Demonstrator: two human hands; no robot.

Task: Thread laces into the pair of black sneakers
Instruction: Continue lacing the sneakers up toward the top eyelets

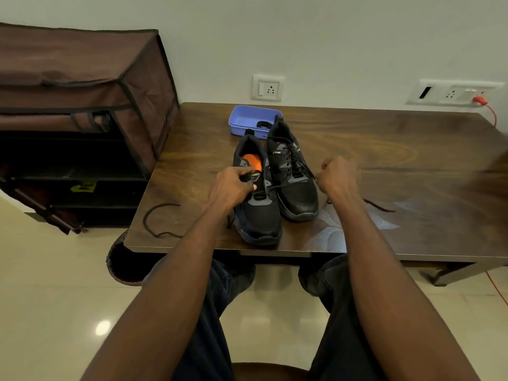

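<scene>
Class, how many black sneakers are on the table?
2: the left sneaker near the table's front edge, gripped by the left hand; the right sneaker beside it, already laced.

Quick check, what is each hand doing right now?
Left hand: grips the tongue of the near sneaker.
Right hand: pinches the black lace, pulled taut.

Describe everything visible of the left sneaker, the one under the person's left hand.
The left sneaker is black mesh with grey eyelet trim and an orange insole showing. It stands upright on the wooden table, toe at the near edge, beside the laced sneaker. A lace crosses its lowest eyelets only. The left hand grips its tongue area.
</scene>
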